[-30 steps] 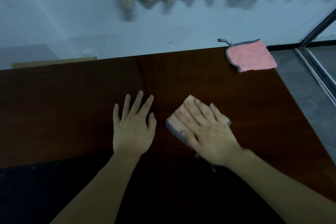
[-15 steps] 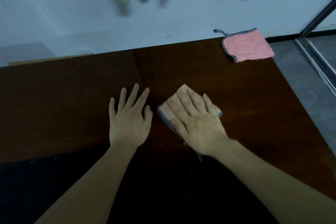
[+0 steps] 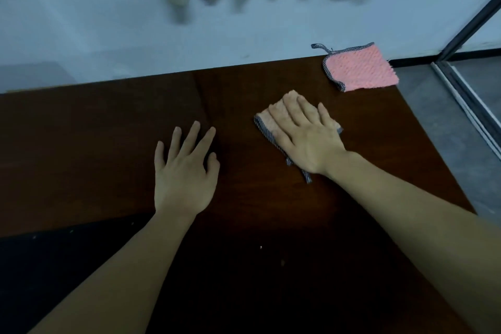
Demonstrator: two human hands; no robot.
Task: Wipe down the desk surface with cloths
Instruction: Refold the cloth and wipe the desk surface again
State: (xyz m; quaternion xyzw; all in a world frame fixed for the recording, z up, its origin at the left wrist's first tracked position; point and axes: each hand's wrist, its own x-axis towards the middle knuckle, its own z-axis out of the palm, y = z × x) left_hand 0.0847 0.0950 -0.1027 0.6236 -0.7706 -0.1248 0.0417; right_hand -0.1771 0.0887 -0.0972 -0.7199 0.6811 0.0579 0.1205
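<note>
Right hand (image 3: 306, 138): flat on the wiping cloth (image 3: 267, 122), fingers (image 3: 291, 107) straight and together, pressing down; nothing pinched or curled round.
Wiping cloth: folded, pale pink with a checked grey edge, on the table (image 3: 108, 144) right of centre; a strip of edging trails out near the wrist.
Change: half a second ago the cloth and hand sat close beside the left hand; now they are farther right and farther back, nearer the far right corner. Gap between the two hands has widened.
Left hand (image 3: 184, 168): palm down on bare wood left of centre, fingers spread and relaxed, holding nothing. Placed much as it was a second ago; reads as a brace.
Spare cloth (image 3: 360, 70): brighter pink, same grey edging and a hanging loop, at the far right corner, partly overhanging the edge. Apart from the wiping cloth, though now near it.
Meaning for task: judged a stroke under way, sweeping out toward the right rear. Left half and near edge appear yet to be covered.
Watch: continuing on this line could nudge the spare cloth off the corner.
</note>
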